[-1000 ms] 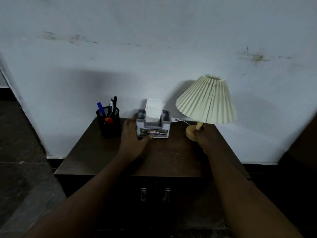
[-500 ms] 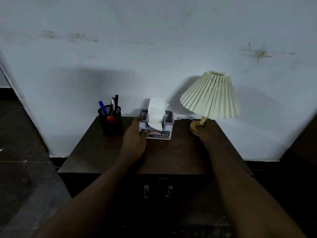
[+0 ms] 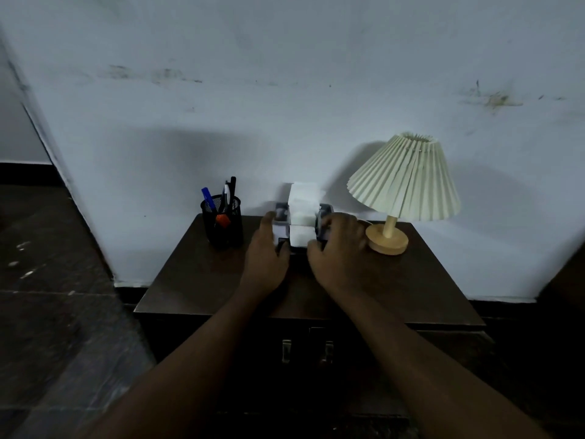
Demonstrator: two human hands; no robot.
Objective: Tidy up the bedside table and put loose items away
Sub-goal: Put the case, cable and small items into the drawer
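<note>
Dispenser (image 3: 281,228) in grip of left hand (image 3: 266,261) and right hand (image 3: 340,253) (lamp (image 3: 405,182) beside)

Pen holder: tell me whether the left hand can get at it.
Probably yes. The left hand holds the left side of the tissue box, and the pen holder stands just left of it, with only bare table between them. It would have to let go first.

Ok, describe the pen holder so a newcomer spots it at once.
Against the pale wall stands a dark brown wooden bedside table. At its back left corner sits a round black wire-mesh pen cup. Only it bristles with pens, unlike the grey paper dispenser and cream pleated lamp further right.
</note>
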